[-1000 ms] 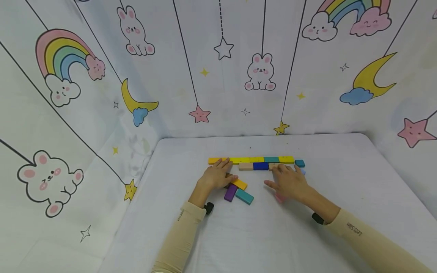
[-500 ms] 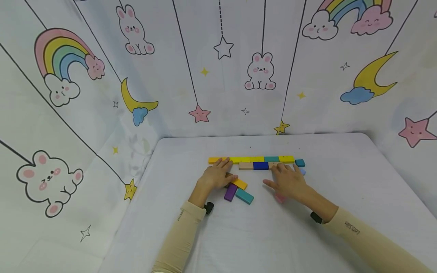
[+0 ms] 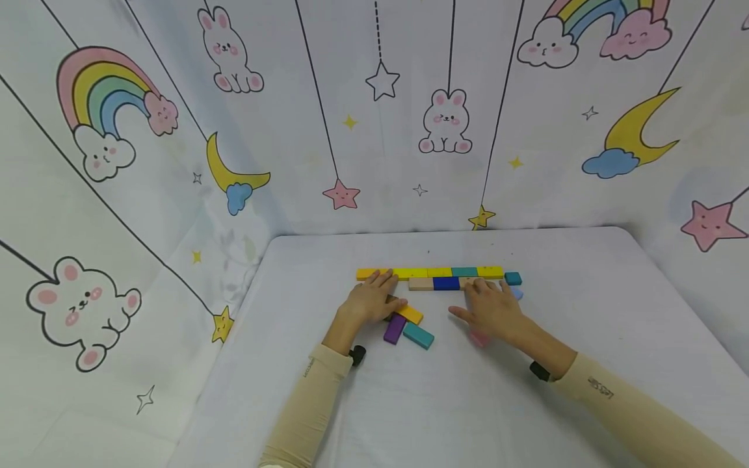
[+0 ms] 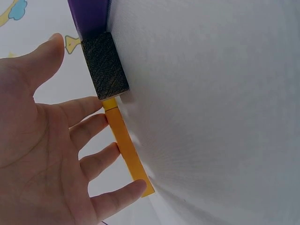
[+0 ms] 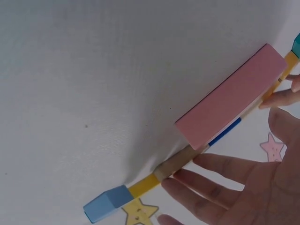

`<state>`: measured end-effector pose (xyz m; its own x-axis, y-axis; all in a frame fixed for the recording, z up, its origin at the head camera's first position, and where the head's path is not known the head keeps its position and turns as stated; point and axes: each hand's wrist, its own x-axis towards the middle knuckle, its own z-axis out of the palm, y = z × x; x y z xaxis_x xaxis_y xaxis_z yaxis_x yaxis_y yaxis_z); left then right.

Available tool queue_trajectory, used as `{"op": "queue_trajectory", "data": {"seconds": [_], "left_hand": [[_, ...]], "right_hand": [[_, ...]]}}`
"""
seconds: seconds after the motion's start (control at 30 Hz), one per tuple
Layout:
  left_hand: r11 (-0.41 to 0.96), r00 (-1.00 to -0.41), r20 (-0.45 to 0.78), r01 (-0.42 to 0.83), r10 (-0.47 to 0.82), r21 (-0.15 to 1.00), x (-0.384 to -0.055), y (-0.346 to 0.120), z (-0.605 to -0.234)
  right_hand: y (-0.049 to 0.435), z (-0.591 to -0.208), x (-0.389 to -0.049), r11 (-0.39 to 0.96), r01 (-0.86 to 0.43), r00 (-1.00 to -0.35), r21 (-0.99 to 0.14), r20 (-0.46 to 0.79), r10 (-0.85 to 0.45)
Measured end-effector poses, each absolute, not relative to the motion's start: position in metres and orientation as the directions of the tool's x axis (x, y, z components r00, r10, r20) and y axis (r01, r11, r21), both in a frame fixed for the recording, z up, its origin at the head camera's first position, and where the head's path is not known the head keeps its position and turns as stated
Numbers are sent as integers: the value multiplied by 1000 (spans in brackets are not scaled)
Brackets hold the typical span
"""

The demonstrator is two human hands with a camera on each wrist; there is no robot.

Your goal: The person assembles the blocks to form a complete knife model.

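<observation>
My left hand (image 3: 367,303) lies by the left end of the back row of coloured blocks. Its spread fingertips touch the side of an orange block (image 4: 129,150) in the left wrist view. A dark block (image 4: 104,65) and a purple block (image 3: 394,329) lie near its thumb. My right hand (image 3: 496,311) reaches the shorter front row, where its fingertips touch a plain wooden block (image 5: 176,163) in the right wrist view. Left of that sits a dark blue block (image 3: 446,283), then a beige block (image 3: 420,284). A pink block (image 5: 232,96) lies beneath this hand, partly hidden in the head view.
A loose orange block (image 3: 411,315) and a teal block (image 3: 418,335) lie between the hands. At the right end are a small blue-teal block (image 3: 513,279) and a light blue block (image 5: 108,204). The white-covered table (image 3: 409,409) meets a printed cloth backdrop (image 3: 386,149).
My right hand has shifted very slightly left, its fingers still at the front row. The left hand and the blocks stay where they were.
</observation>
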<state>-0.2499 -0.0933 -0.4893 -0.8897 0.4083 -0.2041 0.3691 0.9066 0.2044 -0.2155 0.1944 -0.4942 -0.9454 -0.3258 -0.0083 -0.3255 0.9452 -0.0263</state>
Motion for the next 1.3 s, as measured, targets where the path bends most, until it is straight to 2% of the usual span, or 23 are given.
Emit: {"op": "queue_trajectory", "data": {"seconds": [0.4, 0.73, 1.3], "left_hand": [[904, -887, -205, 374, 414, 206, -251, -94, -491], [903, -887, -201, 375, 415, 210, -250, -94, -491], [900, -886, -193, 381, 421, 212, -251, -93, -493]], "right_hand": [[200, -491, -212, 955, -263, -960, -137, -65, -274], [216, -484, -190, 953, -272, -961, -136, -20, -277], [247, -484, -175, 960, -219, -972, -175, -51, -231]]}}
